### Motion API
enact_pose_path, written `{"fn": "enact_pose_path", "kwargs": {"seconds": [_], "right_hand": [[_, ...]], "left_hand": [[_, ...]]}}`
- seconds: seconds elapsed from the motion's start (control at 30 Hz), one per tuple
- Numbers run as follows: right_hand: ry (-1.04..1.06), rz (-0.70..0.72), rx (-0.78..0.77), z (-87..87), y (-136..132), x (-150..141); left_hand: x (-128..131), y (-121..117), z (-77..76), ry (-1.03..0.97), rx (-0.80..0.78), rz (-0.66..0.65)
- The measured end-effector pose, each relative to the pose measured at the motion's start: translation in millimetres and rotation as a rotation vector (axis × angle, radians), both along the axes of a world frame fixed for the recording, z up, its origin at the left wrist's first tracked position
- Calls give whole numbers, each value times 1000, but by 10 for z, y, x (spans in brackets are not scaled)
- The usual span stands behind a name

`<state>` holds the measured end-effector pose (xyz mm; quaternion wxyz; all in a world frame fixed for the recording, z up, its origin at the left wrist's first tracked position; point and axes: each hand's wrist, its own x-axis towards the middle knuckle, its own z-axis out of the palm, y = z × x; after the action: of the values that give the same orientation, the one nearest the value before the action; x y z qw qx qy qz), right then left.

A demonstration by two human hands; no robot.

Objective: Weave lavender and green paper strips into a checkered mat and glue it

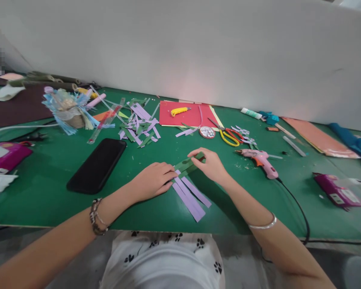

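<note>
My left hand (155, 180) rests on the table, its fingertips closed on the left end of some woven paper strips. Purple paper strips (190, 200) fan out from there toward the table's front edge. Green paper strips (185, 165) cross them at the top and run toward my right hand (209, 165). That hand is raised a little, thumb and fingers pinched on a green strip. Its far end is partly hidden by my fingers. A black phone (96, 165) lies left of my left hand.
Behind my hands are loose strips (140, 124), a yellow cutter (180, 111) on red paper (168, 118), and scissors (230, 136). A pink glue gun (263, 160) lies to the right, its cable trailing over the front edge. Power strips (338, 192) sit at both sides.
</note>
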<state>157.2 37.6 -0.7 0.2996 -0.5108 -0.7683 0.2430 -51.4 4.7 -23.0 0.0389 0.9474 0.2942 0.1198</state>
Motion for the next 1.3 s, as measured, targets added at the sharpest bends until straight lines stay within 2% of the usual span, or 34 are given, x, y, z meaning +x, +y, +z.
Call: {"fn": "enact_pose_path", "kwargs": {"seconds": [0.17, 0.4, 0.87, 1.13, 1.23, 1.3], "right_hand": [[-55, -32, 29, -74, 115, 195], [-135, 29, 143, -126, 180, 268], [-107, -57, 64, -205, 206, 239], [-218, -154, 5, -161, 249, 187], [-318, -213, 109, -136, 232, 205], [-367, -179, 247, -116, 163, 206]], "left_hand": [[48, -5, 15, 21, 32, 20], [114, 32, 16, 72, 42, 44], [105, 23, 7, 61, 60, 40], [105, 14, 18, 62, 54, 52], [102, 14, 13, 50, 52, 50], [102, 12, 3, 44, 52, 46]]}}
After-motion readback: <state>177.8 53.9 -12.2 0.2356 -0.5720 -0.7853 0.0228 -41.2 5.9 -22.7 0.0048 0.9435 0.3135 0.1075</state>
